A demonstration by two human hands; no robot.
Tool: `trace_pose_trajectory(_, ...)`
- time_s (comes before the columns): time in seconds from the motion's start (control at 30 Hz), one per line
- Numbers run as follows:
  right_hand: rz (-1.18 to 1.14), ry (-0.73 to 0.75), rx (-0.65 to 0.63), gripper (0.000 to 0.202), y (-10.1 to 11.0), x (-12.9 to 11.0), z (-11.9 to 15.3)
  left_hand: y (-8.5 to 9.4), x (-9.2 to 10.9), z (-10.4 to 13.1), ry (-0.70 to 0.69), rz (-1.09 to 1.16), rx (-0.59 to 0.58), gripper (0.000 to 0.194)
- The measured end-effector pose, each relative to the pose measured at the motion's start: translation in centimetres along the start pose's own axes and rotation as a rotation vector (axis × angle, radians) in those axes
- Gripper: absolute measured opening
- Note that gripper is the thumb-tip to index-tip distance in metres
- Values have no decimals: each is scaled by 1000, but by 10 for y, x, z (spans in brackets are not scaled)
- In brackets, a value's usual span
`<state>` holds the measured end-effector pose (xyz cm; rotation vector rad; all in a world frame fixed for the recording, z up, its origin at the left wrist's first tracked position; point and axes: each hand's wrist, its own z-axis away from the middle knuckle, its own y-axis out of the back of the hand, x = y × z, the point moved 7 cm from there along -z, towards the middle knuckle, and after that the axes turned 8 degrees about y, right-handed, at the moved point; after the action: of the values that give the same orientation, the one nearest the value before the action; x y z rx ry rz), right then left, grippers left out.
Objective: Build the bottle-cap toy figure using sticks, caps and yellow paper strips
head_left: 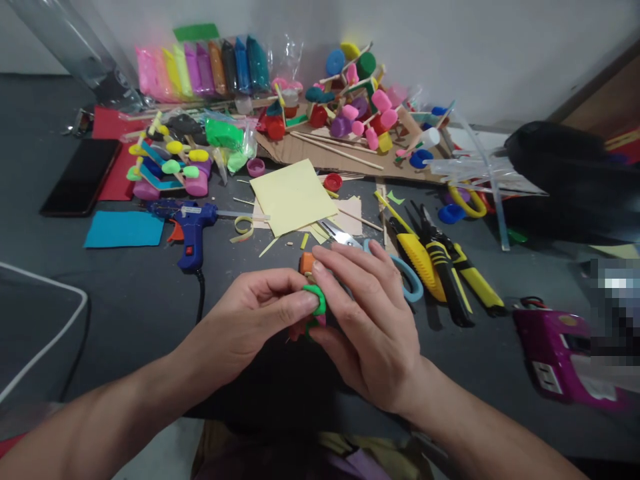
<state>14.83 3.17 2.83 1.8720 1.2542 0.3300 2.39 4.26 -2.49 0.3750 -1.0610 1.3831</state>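
Observation:
Near the table's front edge, both hands meet at a small craft piece. Its green part (316, 300) looks like soft clay, and an orange block (307, 262) shows just above it, with a bit of pink below. My left hand (260, 303) pinches the green part between thumb and fingers. My right hand (370, 320) is on the piece's right side, its fingers close together and bent over it, with the thumb at its lower end. The palm side of my right hand and much of the piece are hidden.
A blue glue gun (193, 227) lies left of a yellow paper square (295, 197). Scissors (410, 280), a yellow cutter (423, 263) and pliers (450, 280) lie to the right. Clay packs (210, 67) and small models (355, 107) line the back; a purple device (555, 353) is at right.

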Motion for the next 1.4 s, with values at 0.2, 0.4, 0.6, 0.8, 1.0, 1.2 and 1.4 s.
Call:
trace_pose_trajectory(0.2,123,-10,34,41,-1,-4,-1,-1,-3,0,14,58,11,18)
trace_pose_trajectory(0.4,237,-5,42,39,-2,-8,-2,-1,-3,1,20,56,26,22)
trace_pose_trajectory(0.6,182,-14,13,44,-3,-6,-2,-4,-2,1,8,43,8,17)
trace_pose_trajectory(0.8,178,-16,16,41,-4,-5,-1,-4,-3,1,11,29,11,18)
trace_pose_trajectory(1.0,168,-13,4,42,-5,-7,-2,-3,-3,1,4,41,8,18)
trace_pose_trajectory(1.2,59,-65,-39,46,-9,-4,0,-6,-1,1,-16,18,-3,15)
trace_pose_trajectory(1.4,-19,-76,-19,36,-5,-1,1,-4,0,3,-38,-54,-5,20)
